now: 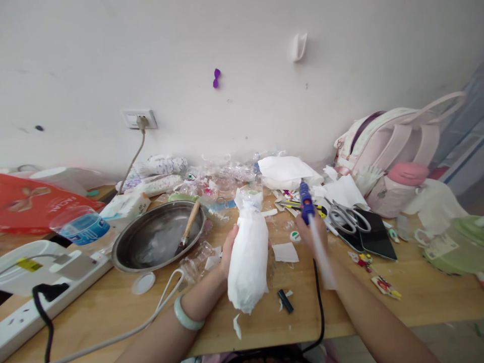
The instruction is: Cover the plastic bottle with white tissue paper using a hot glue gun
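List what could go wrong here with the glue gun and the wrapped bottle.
The blue glue gun in the right hand sits close to the left hand gripping the paper-wrapped bottle; hot glue might burn fingers. Its black cord trails off the table edge and could snag.

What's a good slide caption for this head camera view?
Left hand steadies a paper-wrapped bottle while the right hand holds a blue glue gun over a cluttered wooden table.

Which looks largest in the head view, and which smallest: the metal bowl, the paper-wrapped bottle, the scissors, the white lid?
1. metal bowl
2. paper-wrapped bottle, held by the left hand; it is nearer the camera, so its rank is unsure
3. scissors
4. white lid
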{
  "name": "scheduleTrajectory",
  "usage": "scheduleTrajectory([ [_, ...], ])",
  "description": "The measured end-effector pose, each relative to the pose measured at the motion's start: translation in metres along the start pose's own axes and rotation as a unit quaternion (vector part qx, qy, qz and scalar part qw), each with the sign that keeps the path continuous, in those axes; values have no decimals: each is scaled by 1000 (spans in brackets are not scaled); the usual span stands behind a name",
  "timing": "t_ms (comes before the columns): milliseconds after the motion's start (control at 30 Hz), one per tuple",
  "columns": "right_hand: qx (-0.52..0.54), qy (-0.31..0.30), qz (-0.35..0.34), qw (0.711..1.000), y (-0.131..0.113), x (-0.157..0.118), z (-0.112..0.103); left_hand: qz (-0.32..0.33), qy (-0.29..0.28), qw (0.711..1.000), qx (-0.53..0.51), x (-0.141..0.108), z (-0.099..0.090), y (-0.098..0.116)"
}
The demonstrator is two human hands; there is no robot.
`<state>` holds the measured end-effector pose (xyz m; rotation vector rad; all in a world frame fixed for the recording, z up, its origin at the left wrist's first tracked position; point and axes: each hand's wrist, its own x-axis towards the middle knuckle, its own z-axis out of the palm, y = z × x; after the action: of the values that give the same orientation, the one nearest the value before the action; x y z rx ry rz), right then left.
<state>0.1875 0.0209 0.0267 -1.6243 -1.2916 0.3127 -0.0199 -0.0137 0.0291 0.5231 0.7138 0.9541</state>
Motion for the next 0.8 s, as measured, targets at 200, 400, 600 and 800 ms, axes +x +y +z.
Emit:
scheduleTrajectory([
  [200, 404, -48, 82, 910, -6, 3, -1, -18, 73, 997, -13, 4, 7, 2],
  [400, 424, -282, -2, 861, -4, -5, -7, -37, 111, 993, 11, 7, 11, 2],
  [600, 338, -356, 23, 871, -14, -14, -16, -16, 109, 994, 26, 9, 8, -3],
  [800, 310, -337, 50, 888, -19, -20, -14, 24, 104, 993, 41, 10, 5, -8],
])
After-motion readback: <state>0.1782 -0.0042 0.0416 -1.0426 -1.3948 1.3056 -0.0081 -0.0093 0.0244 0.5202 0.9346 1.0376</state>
